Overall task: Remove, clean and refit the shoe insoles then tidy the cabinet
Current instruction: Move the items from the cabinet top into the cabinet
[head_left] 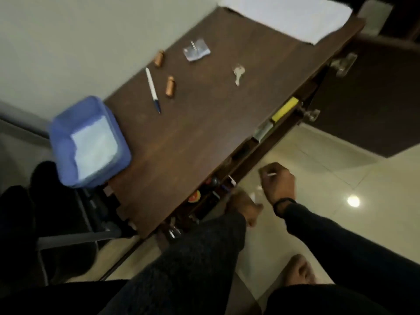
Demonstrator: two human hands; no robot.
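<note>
The dark brown cabinet (204, 137) runs slantwise through the view, its door (363, 98) swung open at the right. In front of its open shelf, my right hand (278, 183) pinches a small thin white thing (271, 174) between curled fingers. My left hand (243, 208) is just below the cabinet's front edge; it is blurred, and its fingers look curled near a pale translucent bit (256, 195). Black shoes (45, 178) stand on a rack at the left. No insole shows.
On the cabinet top lie a pen (152, 89), two copper cylinders (169, 85), keys (238, 72), crumpled plastic (196, 50), a white sheet (288, 17) and a blue tub (88, 142) holding white cloth. The shelf holds a yellow item (285, 109) and several small things. My bare foot (300, 269) stands on pale tiles.
</note>
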